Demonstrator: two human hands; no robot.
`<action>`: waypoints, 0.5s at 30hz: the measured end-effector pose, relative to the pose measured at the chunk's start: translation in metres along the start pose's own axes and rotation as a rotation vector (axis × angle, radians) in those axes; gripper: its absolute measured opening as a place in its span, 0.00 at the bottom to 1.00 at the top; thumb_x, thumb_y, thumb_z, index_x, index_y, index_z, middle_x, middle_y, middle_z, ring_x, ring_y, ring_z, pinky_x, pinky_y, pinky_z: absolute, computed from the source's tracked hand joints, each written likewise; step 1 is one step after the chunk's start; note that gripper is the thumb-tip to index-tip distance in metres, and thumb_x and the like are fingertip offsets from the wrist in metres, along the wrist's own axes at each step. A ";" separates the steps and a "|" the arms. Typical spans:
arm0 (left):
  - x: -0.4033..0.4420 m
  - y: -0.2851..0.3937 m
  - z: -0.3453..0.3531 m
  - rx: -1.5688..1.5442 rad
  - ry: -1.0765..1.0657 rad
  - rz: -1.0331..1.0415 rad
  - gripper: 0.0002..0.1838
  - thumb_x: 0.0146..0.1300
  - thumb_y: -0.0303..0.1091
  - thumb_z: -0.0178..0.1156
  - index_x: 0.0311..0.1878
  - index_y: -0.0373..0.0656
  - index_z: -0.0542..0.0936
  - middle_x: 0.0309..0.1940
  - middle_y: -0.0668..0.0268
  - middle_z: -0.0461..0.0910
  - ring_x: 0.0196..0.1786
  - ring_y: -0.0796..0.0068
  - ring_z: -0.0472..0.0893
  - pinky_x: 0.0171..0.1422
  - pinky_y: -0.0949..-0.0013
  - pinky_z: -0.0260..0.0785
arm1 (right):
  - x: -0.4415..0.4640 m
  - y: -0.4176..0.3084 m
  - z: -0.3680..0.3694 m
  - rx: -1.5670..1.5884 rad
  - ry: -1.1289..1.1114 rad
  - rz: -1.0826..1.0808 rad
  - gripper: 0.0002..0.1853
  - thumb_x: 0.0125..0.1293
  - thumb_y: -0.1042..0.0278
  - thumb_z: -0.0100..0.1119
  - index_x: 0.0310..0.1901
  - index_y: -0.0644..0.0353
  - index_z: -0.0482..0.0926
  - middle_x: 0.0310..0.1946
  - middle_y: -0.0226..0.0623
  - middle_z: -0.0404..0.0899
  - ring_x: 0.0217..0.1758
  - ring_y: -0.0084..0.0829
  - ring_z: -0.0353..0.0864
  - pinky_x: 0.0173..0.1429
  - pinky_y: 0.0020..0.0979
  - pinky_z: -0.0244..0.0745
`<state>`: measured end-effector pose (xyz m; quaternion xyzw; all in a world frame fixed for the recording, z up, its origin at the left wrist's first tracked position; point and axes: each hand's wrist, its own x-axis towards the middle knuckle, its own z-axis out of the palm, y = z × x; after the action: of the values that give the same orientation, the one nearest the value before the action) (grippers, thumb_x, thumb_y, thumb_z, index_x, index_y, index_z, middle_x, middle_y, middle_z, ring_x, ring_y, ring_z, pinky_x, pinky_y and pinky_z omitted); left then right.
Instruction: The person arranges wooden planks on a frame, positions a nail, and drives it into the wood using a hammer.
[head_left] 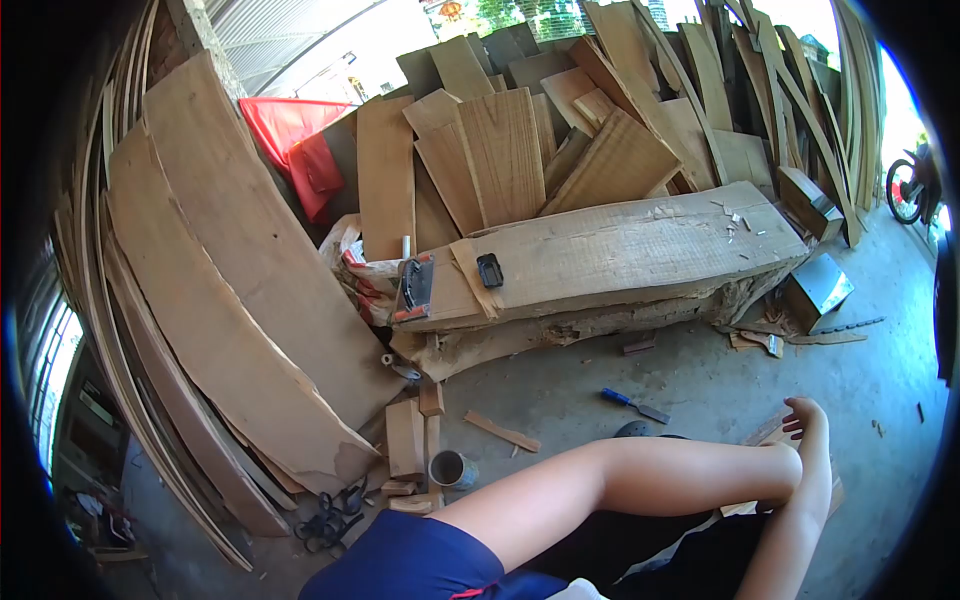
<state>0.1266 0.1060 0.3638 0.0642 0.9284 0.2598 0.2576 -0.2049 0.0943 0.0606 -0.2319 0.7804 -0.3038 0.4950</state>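
Observation:
My right hand (pixel 808 414) is at the lower right, just beyond my bent knee, with the forearm against the knee. Its fingers point left, look slightly apart and hold nothing visible. Below the hand, pieces of light wood (pixel 770 432) lie on the floor, partly hidden by my leg and arm. A blue-handled chisel (pixel 636 405) lies on the floor to the left of this hand. My left hand is out of the frame.
A thick wooden slab bench (pixel 610 250) crosses the middle, bearing a black case (pixel 490 270) and a sanding tool (pixel 414 288). Boards (pixel 500 150) lean behind it, and large slabs (pixel 220 270) stand at left. A metal cup (pixel 453 470) and wood offcuts (pixel 405 440) are near my leg.

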 end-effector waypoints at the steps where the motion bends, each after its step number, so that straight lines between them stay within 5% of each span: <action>1: 0.000 0.000 0.000 0.006 -0.002 0.003 0.20 0.59 0.45 0.51 0.48 0.40 0.75 0.42 0.53 0.77 0.40 0.61 0.78 0.48 0.62 0.69 | 0.006 0.005 0.000 0.030 -0.008 0.004 0.25 0.64 0.50 0.47 0.61 0.47 0.59 0.49 0.46 0.74 0.40 0.43 0.80 0.43 0.51 0.72; 6: 0.002 0.002 -0.005 0.022 -0.025 0.019 0.21 0.59 0.45 0.51 0.49 0.40 0.75 0.42 0.52 0.78 0.41 0.60 0.79 0.48 0.62 0.69 | 0.008 -0.010 0.012 -0.019 -0.067 0.211 0.30 0.62 0.45 0.49 0.59 0.56 0.62 0.48 0.47 0.74 0.42 0.43 0.79 0.45 0.50 0.71; 8: 0.006 0.005 -0.004 0.032 -0.067 0.039 0.21 0.59 0.45 0.52 0.49 0.40 0.75 0.43 0.52 0.78 0.41 0.59 0.79 0.48 0.61 0.70 | -0.219 -0.077 0.098 0.660 0.205 -0.297 0.16 0.62 0.57 0.47 0.45 0.58 0.74 0.40 0.35 0.74 0.46 0.34 0.71 0.56 0.43 0.65; 14: 0.039 -0.012 -0.007 0.053 -0.230 0.008 0.21 0.59 0.46 0.52 0.49 0.40 0.75 0.44 0.50 0.79 0.42 0.58 0.80 0.47 0.60 0.70 | -0.223 -0.085 0.092 0.327 0.218 -0.243 0.17 0.63 0.55 0.47 0.47 0.56 0.73 0.39 0.35 0.74 0.45 0.34 0.72 0.54 0.44 0.66; 15: 0.040 -0.023 0.000 0.070 -0.101 0.056 0.22 0.60 0.46 0.52 0.52 0.40 0.73 0.44 0.50 0.78 0.41 0.54 0.79 0.46 0.61 0.70 | -0.221 -0.080 0.088 0.311 0.222 -0.225 0.18 0.63 0.55 0.46 0.48 0.56 0.72 0.39 0.36 0.74 0.45 0.33 0.72 0.54 0.44 0.66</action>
<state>0.0923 0.0961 0.3340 0.1122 0.9206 0.2309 0.2944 -0.0304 0.1626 0.2278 -0.2034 0.7430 -0.4974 0.3989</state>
